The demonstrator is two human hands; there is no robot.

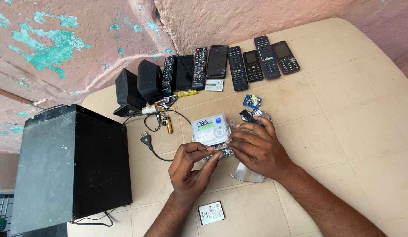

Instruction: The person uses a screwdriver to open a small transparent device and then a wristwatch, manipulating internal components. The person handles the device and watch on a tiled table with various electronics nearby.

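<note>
A white electricity meter (208,128) with a clear cover lies flat on the cream plastic table (344,114). My left hand (191,169) pinches a small brass-coloured part at the meter's lower terminal edge. My right hand (258,147) rests its fingers on the same lower edge and right side of the meter, steadying it. A clear plastic cover piece (248,174) lies under my right wrist. What the right fingertips touch is partly hidden.
A row of remotes and phones (239,66) lines the far edge. Two small black speakers (138,85) and a big black box (72,166) stand at left, with a plug and cable (147,140). A blue circuit board (252,101) and a phone battery (211,213) lie nearby.
</note>
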